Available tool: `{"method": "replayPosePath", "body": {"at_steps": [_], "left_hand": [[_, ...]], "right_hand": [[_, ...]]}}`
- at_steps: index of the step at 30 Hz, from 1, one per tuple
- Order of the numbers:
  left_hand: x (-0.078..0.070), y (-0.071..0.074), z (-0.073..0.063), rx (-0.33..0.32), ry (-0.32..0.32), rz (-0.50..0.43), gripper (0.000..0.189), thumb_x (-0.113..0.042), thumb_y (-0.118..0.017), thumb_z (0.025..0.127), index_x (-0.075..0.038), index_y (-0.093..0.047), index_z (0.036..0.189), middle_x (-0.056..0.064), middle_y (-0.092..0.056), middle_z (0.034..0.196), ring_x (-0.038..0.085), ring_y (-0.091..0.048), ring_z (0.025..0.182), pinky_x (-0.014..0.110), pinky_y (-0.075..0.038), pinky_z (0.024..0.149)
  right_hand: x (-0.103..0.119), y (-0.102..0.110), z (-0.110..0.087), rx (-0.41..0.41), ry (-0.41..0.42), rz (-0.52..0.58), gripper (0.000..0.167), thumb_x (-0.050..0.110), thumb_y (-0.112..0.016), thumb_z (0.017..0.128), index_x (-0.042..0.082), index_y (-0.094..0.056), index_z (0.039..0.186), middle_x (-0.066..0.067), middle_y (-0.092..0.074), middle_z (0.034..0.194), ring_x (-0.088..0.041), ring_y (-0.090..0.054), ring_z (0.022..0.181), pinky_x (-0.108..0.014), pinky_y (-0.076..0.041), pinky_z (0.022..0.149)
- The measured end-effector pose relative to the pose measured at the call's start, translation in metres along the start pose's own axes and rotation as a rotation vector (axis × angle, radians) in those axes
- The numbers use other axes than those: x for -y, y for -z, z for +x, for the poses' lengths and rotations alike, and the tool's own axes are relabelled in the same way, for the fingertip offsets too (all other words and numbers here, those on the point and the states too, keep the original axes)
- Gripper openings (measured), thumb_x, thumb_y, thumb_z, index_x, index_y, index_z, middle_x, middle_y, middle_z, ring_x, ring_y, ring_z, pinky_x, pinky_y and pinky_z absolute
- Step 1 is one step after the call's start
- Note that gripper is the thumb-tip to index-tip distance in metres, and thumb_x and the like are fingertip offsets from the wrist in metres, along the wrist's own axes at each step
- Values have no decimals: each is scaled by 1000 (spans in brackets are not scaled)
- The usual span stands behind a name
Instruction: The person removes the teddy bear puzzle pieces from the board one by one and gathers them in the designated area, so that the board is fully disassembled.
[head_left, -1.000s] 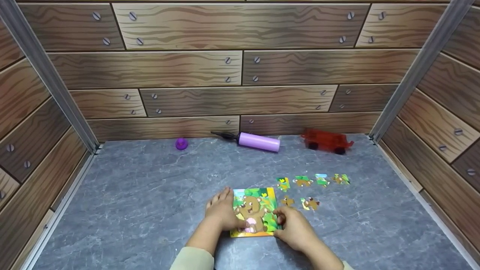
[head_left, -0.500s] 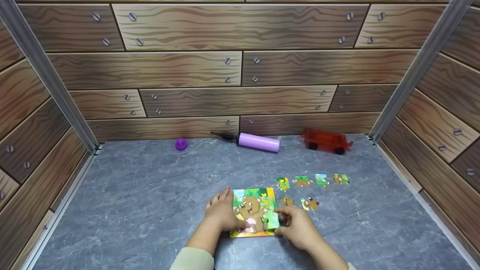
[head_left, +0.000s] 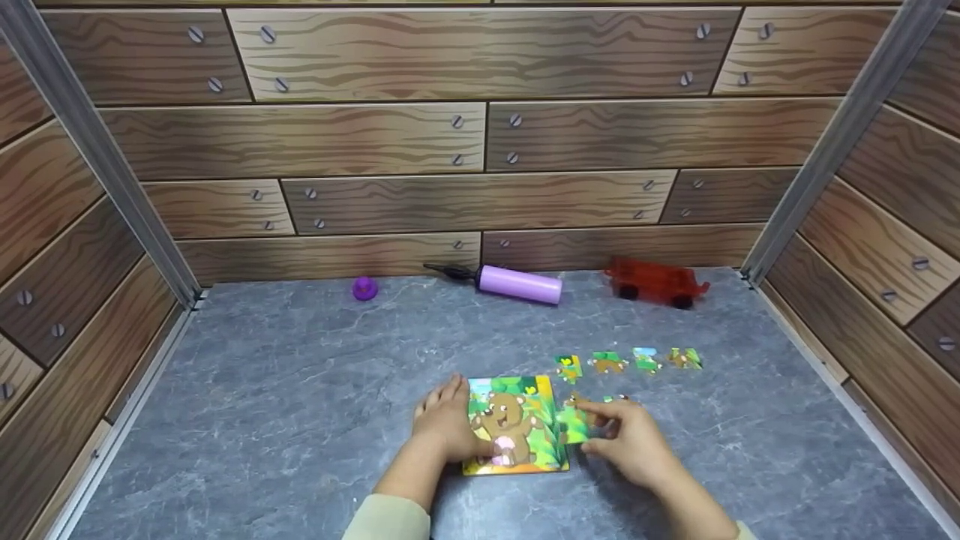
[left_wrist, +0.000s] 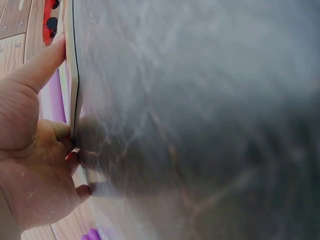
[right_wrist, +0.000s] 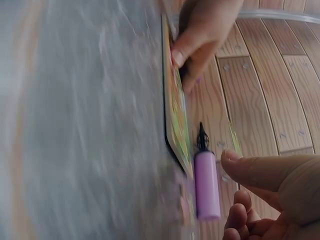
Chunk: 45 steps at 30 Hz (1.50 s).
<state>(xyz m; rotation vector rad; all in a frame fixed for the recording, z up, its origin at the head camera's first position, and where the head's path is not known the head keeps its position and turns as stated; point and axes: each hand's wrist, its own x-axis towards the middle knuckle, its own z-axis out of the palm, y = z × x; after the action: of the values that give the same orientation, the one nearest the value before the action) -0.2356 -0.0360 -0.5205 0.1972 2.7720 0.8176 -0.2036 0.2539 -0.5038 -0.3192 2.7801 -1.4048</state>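
A bear picture puzzle board [head_left: 545,387] lies flat on the table. Along its left side rests my left hand [head_left: 446,424], the thumb pressing on the picture's lower left and the fingers stretched out by the edge. The left wrist view shows this hand [left_wrist: 37,150] at the board's side edge [left_wrist: 73,95]. My right hand [head_left: 634,444] pinches a green puzzle piece [head_left: 575,427] between thumb and fingers, just right of the board. In the right wrist view the piece [right_wrist: 235,141] appears thin, nearly edge-on, above the thumb.
Several loose puzzle pieces [head_left: 607,363] form a row right of the board; another piece [head_left: 616,398] is partly hidden behind my right hand. Along the back wall lie a purple knob-like thing [head_left: 364,289], a lilac hand pump [head_left: 519,284] and a red toy wagon [head_left: 655,283].
My right hand has moved right, drawing the green piece away from the board's right side, where grass artwork now shows. My left hand has stayed in place.
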Motion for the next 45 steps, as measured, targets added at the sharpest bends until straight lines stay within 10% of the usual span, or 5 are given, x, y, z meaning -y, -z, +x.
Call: {"method": "replayPosePath", "body": {"at_steps": [17, 45], "left_hand": [[0, -1, 1, 3, 2, -2, 123, -55, -94, 73, 1, -33, 164, 20, -26, 172, 43, -22, 157, 64, -16, 126], [-1, 0, 0, 0, 8, -9, 123, -53, -95, 73, 0, -32, 165, 19, -28, 172, 43, -24, 157, 64, -17, 126]], "right_hand": [[-44, 73, 4, -119, -88, -55, 59, -5, -87, 77, -5, -70, 133, -10, -66, 92, -15, -55, 71, -24, -49, 59], [-102, 104, 19, 1, -284, -98, 62, -4, -82, 84, -8, -60, 142, -5, -55, 83, -21, -50, 77, -30, -44, 65]]}}
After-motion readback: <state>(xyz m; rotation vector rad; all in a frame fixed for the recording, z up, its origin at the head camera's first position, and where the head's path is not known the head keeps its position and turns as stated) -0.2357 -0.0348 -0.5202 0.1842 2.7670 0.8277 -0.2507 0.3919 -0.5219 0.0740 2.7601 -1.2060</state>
